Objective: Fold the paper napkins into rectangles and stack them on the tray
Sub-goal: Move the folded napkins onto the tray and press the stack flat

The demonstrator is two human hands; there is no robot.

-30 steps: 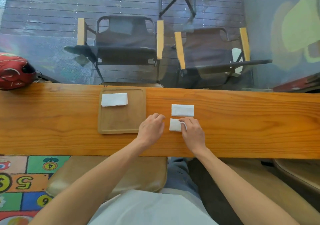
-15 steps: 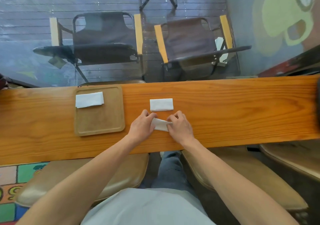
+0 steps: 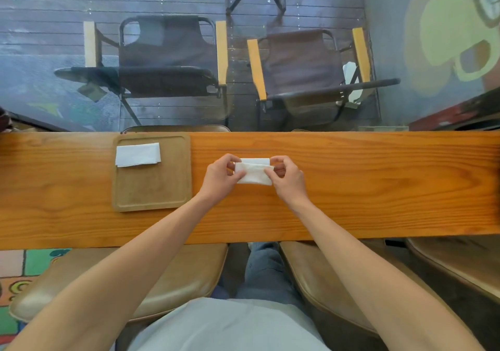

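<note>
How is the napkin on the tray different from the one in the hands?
The tray napkin lies flat on the tray, untouched; the held napkin is pinched at its ends by the left hand and right hand. The tray napkin sits left on the counter; the held napkin is at the middle. The tray napkin looks smooth; the held napkin looks creased. Both are white and folded.

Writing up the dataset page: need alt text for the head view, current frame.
Seen from above, a person's left hand and right hand pinch the two ends of a white paper napkin over a long wooden table, with another napkin just behind it. To the left, a wooden tray holds one folded napkin.
</note>
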